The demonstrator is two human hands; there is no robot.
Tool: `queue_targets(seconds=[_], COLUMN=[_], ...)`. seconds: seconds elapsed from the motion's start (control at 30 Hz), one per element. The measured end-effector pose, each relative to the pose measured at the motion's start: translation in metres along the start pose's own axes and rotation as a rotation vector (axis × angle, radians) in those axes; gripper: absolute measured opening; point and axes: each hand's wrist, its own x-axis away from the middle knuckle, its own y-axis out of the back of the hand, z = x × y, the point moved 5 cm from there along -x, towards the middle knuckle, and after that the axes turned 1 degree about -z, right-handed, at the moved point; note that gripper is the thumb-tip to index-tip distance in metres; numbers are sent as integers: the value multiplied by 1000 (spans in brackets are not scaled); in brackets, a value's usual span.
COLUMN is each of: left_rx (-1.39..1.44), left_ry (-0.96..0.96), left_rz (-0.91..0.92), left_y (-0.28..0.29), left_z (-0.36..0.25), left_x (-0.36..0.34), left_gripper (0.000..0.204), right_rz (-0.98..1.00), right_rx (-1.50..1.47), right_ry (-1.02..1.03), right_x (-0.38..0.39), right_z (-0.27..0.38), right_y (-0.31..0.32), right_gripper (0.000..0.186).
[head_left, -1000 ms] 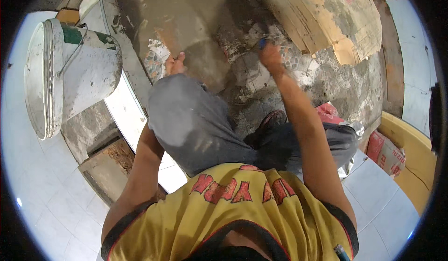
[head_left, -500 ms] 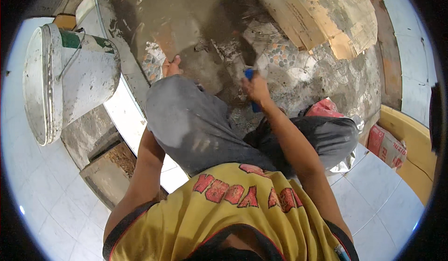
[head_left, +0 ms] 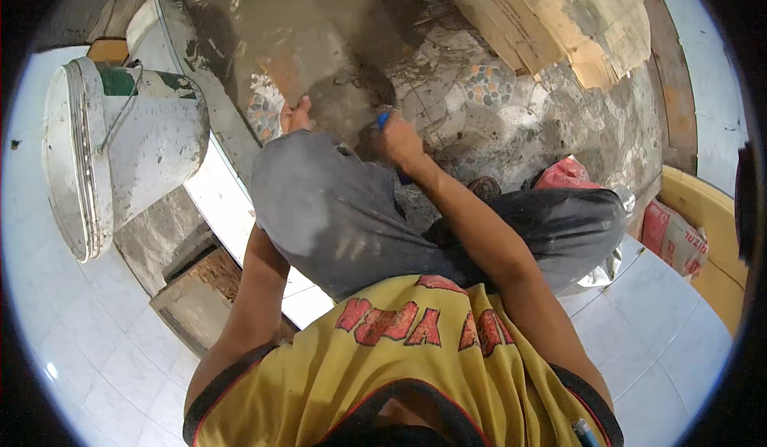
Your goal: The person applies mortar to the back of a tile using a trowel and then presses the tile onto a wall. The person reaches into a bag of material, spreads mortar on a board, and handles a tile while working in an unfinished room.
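Note:
My right hand (head_left: 399,139) is closed around a blue-handled tool (head_left: 383,120) over the mortar-smeared floor; the tool's working end is blurred and hard to make out. My left hand (head_left: 296,115) shows just beyond my left knee (head_left: 292,187), partly hidden by it, its visible fingers apart beside a piece of pebble-patterned tile (head_left: 264,115) and an orange-brown patch. Grey wet mortar (head_left: 288,7) coats the floor ahead, and old broken patterned tile (head_left: 487,87) shows to the right of my right hand.
A stained white bucket (head_left: 144,159) lies sideways at left on a ledge (head_left: 164,39). Torn cardboard (head_left: 559,15) covers the upper right floor. A red bag (head_left: 563,174) is beside my right leg; a red-and-white package (head_left: 667,235) and a yellow container (head_left: 715,279) stand farther right.
My right hand and the blue tool have moved leftward and down from the upper right, then slightly up, ending closer to my left hand. My left hand has barely moved.

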Motion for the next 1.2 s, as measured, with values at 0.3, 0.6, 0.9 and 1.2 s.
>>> queue_targets(seconds=[0.3, 0.6, 0.9, 1.2], left_rx=[-78, 312, 214, 22], left_ry=[488, 175, 115, 278], left_rz=[69, 488, 783, 1460], left_y=[1, -51, -179, -378], left_z=[9, -124, -333, -322], left_x=[7, 5, 64, 306], left_gripper=[53, 48, 47, 35], right_rz=[-168, -38, -1034, -1567], right_rx=[80, -802, -1198, -981], right_ry=[172, 16, -22, -486], right_x=[55, 181, 353, 486], right_z=[37, 13, -93, -199], right_y=[54, 282, 398, 369], right_gripper=[35, 19, 28, 25])
